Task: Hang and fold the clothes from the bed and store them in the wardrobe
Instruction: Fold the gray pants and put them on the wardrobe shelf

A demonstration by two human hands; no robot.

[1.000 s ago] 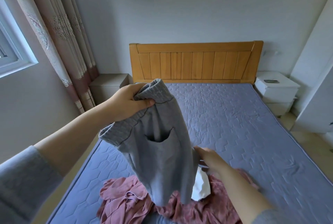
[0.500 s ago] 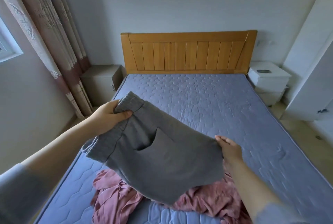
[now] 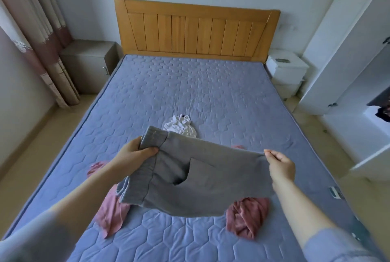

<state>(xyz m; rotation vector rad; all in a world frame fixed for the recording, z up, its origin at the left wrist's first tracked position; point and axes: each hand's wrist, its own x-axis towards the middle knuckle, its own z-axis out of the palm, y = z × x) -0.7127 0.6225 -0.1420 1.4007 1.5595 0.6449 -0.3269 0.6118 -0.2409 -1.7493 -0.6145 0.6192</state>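
The left hand [image 3: 135,156] is gripping the grey shorts [image 3: 200,181] by the ribbed waistband, fingers curled round it, while the right hand [image 3: 281,163] is pinching the opposite edge. The shorts are hanging stretched between them above the bed [image 3: 190,93], over a pink garment [image 3: 247,217] lying on it.

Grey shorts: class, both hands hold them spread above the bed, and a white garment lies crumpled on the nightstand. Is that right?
No: the head view shows the white garment crumpled on the bed, beyond the shorts. The rest stands: the left hand and right hand hold the shorts spread above the bed.
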